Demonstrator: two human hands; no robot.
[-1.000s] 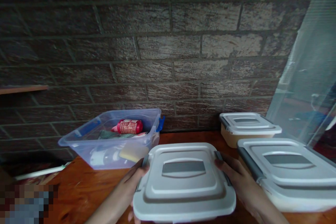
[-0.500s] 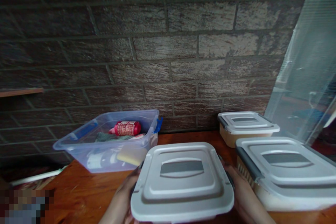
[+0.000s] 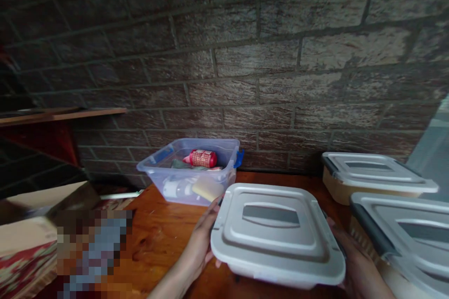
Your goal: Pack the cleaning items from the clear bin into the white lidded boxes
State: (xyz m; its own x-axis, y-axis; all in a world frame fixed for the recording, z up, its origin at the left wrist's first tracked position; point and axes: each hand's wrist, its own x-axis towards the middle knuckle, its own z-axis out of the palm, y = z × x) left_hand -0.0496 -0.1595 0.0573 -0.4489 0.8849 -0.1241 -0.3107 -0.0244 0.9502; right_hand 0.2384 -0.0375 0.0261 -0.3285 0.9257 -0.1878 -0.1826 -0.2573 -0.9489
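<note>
A lidded plastic storage box (image 3: 277, 238) with a pale grey lid and a darker grey panel is held between my two hands above the wooden table. My left hand (image 3: 206, 231) grips its left side, fingertips showing below the lid's edge. On the opposite side, my right hand (image 3: 352, 250) holds the box near its dark side latch; those fingers are mostly behind the box. Just beyond stands an open clear-blue plastic bin (image 3: 157, 167), containing a red bottle (image 3: 203, 158), a yellow sponge-like piece (image 3: 207, 189) and some cloth.
Two similar lidded boxes stand at the right, a smaller one (image 3: 379, 173) behind and a larger one (image 3: 417, 238) nearer. A brick wall (image 3: 238, 65) closes the back. Cardboard boxes (image 3: 70, 201) lie at the left under a wooden shelf (image 3: 87, 113).
The view has turned left, so the things appear further right and more of the shelf and cardboard shows. Both hands still hold the lidded box.
</note>
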